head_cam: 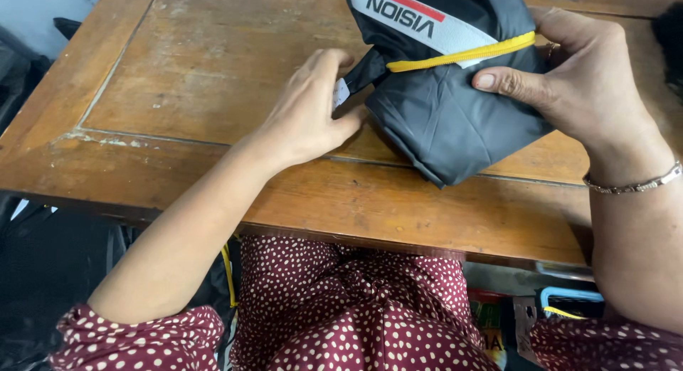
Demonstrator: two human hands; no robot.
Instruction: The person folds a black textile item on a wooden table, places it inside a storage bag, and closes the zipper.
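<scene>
A worn wooden table (199, 79) bears a folded dark grey jacket (448, 115).

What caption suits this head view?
Both hands grip a folded dark grey bag with yellow piping on a worn wooden table.

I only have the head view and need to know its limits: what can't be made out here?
- Dark grey folded bag: its top is cut off by the upper frame edge.
- Right hand: fingers hidden behind the bag, only the thumb shows.
- Left hand: fingertips curl out of sight over a small white tag, whose print is too small to make out.
- Under the wooden table: things at the lower right are mostly hidden.
</scene>
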